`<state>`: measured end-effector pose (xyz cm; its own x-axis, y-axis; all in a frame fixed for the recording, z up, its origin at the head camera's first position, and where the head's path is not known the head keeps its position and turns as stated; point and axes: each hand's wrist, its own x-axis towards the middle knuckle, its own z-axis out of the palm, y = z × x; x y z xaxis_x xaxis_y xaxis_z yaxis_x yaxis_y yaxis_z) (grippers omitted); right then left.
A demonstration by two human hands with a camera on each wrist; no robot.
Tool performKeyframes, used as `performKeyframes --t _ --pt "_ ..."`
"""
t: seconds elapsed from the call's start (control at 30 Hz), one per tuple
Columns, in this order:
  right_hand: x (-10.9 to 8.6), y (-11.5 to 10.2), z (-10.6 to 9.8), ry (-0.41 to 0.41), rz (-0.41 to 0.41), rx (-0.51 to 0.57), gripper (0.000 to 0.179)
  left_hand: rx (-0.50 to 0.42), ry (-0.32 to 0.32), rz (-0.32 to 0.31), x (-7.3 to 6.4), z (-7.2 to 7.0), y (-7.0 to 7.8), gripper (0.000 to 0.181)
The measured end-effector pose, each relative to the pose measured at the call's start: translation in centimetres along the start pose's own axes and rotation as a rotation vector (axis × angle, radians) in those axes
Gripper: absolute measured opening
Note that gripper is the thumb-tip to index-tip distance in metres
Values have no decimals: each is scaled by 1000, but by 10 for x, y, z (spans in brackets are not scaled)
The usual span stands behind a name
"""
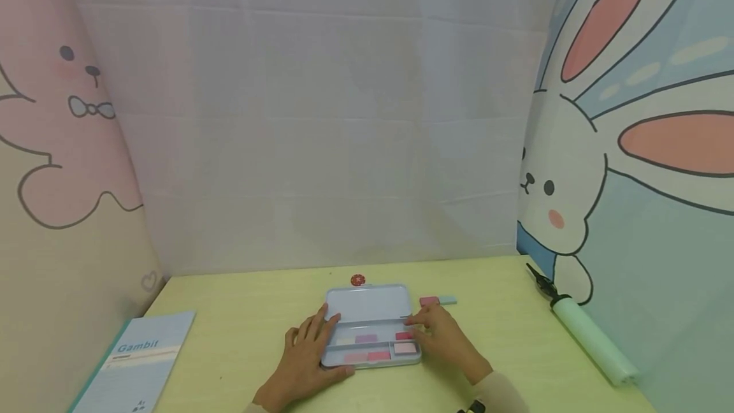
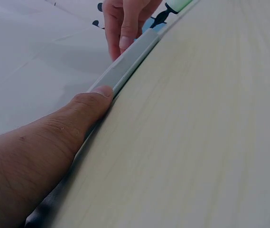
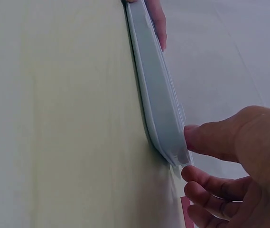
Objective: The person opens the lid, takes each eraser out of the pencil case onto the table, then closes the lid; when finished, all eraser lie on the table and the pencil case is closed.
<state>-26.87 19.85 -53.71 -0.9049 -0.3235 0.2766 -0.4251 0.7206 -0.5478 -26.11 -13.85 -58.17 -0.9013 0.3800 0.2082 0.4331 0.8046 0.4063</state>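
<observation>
A flat pale blue case [image 1: 369, 304] lies open on the table, its lid folded back. Inside, compartments hold small flat blocks, among them a purple block [image 1: 366, 338], a light pink block [image 1: 404, 348] and a red block [image 1: 404, 335]. My left hand [image 1: 309, 355] holds the case's left end, fingers along the side and thumb on the front edge. At the right end, my right hand [image 1: 441, 340] reaches over the rim, thumb and index fingertip close by the red block with a gap between them. Its other fingers are loosely bent outside the case [image 3: 161, 104].
Behind the right hand lie another red block [image 1: 429, 301] and a mint block [image 1: 447, 300]. A red chip [image 1: 358, 280] sits behind the lid. At left is a notebook [image 1: 137, 362]; at the right edge lies a pale green tube with a black nozzle [image 1: 590, 336].
</observation>
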Motion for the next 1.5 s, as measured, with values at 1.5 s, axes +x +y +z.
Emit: performKeyframes --t 1.5 --pt "2 30 -10 195 298 92 5 3 -5 0 3 2 -2 108"
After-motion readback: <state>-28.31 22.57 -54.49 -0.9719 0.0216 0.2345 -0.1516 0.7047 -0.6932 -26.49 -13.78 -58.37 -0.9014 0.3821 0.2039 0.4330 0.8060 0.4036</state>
